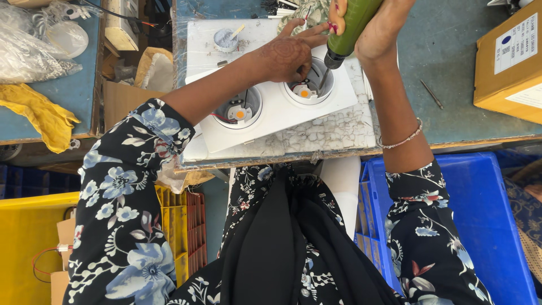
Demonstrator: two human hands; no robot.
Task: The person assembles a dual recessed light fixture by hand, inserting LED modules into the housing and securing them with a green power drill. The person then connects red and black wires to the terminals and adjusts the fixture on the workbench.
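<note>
Two round sockets in a white fixture point(271, 113), sitting on a white board point(316, 135) on the tabletop point(451, 68), right at the near edge. Right hand point(375, 28) is wrapped tight around a green driver point(350, 25), tilted, w/ the bit point(323, 80) poking down into the right socket point(307, 87). Left hand point(285, 56) sits on the rim of that same socket, fingers curled in at the edge, a couple stretched out toward the driver; can't tell if it's pinching a screw or just steadying, the knuckles hide it. So both hands are basically touching around the one socket, fixture directly under them.

Left socket point(240, 107) is clear of the hands, orange dot in the middle plus a red wire. Left forearm crosses over the fixture's top left corner and blocks part of the board behind.

Other stuff: small tub point(224, 39) w/ a stick in it behind the left hand, cardboard box point(511, 56) far right, thin rod point(432, 93) lying loose between box and right arm. Yellow cloth point(39, 116) and plastic bags point(34, 45) on the bench to the left. Blue crate point(485, 226) and yellow crate point(22, 243) down by the knees.
</note>
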